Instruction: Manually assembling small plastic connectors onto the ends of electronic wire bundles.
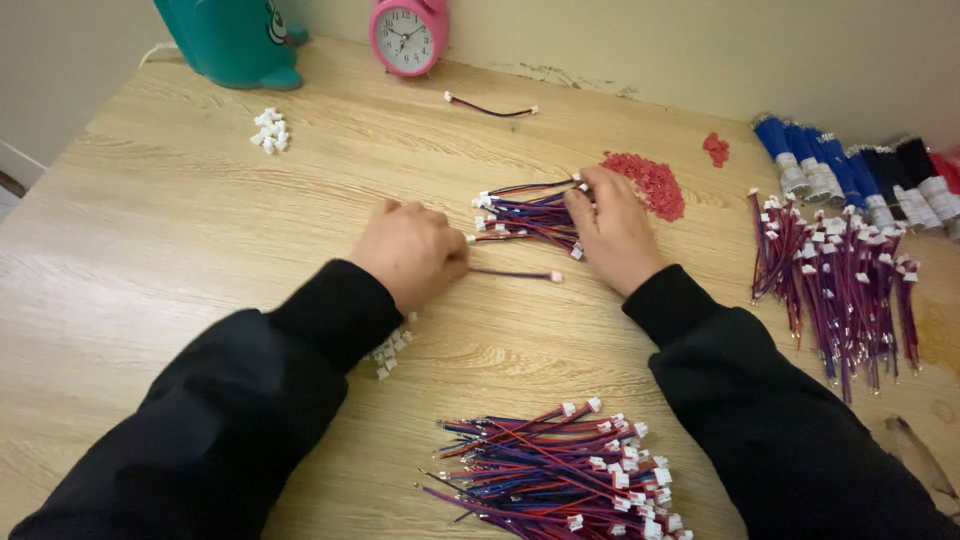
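Nearest us lies a loose heap of red and blue wires (560,465) with white plugs on the bench (180,220). Beyond it, our left hand (415,250) has its grip pinched shut on one end of a single wire (515,273), which lies flat toward the right. Our right hand (612,228) presses flat and open on a small bundle of wires (525,212). We judge it best to keep that bundle pinned, plug ends level, and lay the single wire in parallel, not crossed.
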